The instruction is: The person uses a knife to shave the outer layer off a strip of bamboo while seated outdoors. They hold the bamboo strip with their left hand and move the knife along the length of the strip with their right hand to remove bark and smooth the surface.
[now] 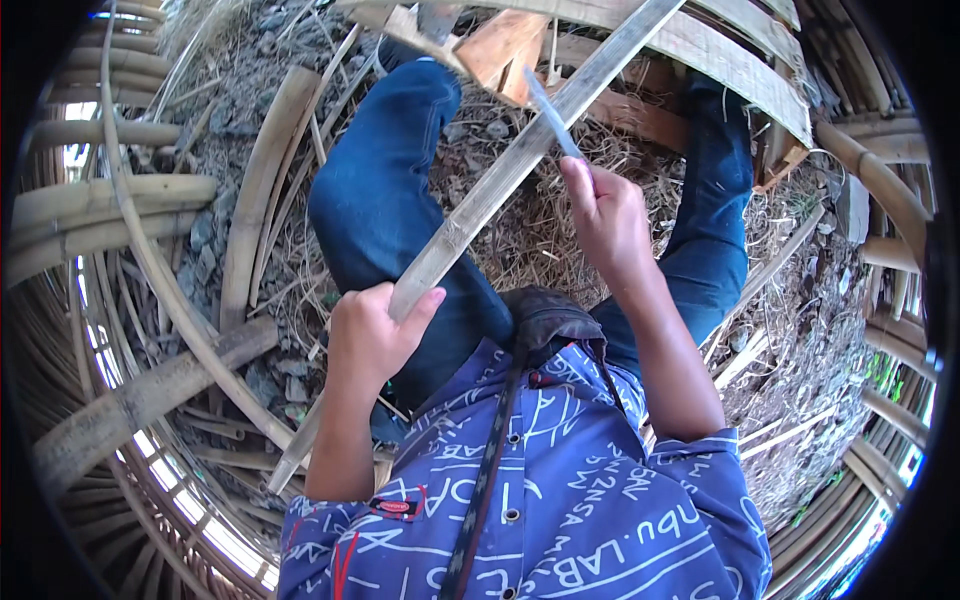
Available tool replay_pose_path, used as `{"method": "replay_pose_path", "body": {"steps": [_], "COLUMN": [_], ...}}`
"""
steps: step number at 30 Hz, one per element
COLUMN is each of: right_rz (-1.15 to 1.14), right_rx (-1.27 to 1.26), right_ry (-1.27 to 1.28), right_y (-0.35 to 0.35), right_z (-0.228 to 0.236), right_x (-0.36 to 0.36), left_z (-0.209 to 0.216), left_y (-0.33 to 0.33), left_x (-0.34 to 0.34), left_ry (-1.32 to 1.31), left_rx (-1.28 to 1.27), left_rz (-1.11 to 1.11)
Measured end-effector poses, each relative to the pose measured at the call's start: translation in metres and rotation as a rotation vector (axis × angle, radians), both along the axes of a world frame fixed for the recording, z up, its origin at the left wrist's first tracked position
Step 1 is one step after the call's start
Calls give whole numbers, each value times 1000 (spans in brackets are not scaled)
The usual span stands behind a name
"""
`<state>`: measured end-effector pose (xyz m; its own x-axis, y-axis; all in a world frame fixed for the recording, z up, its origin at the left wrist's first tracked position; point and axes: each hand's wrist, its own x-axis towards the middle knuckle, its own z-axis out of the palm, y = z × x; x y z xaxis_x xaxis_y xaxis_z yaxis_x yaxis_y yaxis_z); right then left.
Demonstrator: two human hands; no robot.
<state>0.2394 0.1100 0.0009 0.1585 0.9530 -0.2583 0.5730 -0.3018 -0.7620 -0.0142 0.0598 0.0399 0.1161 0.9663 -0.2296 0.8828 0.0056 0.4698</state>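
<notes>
A long, flat bamboo strip [500, 192] slants from beside my left forearm up to the top right. My left hand [372, 330] is wrapped round it near its lower part, thumb lying along the top. In my right hand [612, 215] is a knife [552, 115], its handle mostly hidden by the closed fingers and the thumb resting towards the blade. The blade points up and to the left and crosses close by the strip's right edge; whether it touches the strip I cannot tell.
A slatted wooden crate [740, 45] stands by my right foot, with an orange-brown wood block [503, 50] near it. Thick bamboo poles [130, 395] and a curved piece [265, 190] lie at left. Shavings [530, 230] and stones cover the ground between my legs.
</notes>
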Motion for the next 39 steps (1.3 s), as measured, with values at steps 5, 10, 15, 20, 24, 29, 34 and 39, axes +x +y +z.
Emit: {"method": "replay_pose_path", "body": {"steps": [5, 10, 15, 20, 24, 29, 34, 39], "right_rz": [280, 15, 226, 120, 218, 149, -13, 314], "right_rx": [122, 54, 118, 95, 42, 216, 58, 147], "right_ry": [-25, 29, -49, 70, -17, 24, -41, -99], "right_y": [-26, 4, -23, -14, -6, -31, -6, -34], "right_z": [-14, -7, -11, 1, 2, -12, -16, -15], "right_x": [-28, -8, -30, -38, -27, -50, -22, -41], "left_z": [-11, -9, -19, -15, -14, -16, -20, -19], "left_y": [-9, -12, -13, -10, -10, -10, -12, -9], "left_x": [-6, -8, -13, -11, -13, -17, -17, -18], "left_ry": [-3, -4, 25, 34, -5, 10, 19, -11], "left_rx": [87, 88, 143, 148, 152, 96, 161, 112], "left_rz": [28, -16, -63, -86, -77, -76, -65, -72]}}
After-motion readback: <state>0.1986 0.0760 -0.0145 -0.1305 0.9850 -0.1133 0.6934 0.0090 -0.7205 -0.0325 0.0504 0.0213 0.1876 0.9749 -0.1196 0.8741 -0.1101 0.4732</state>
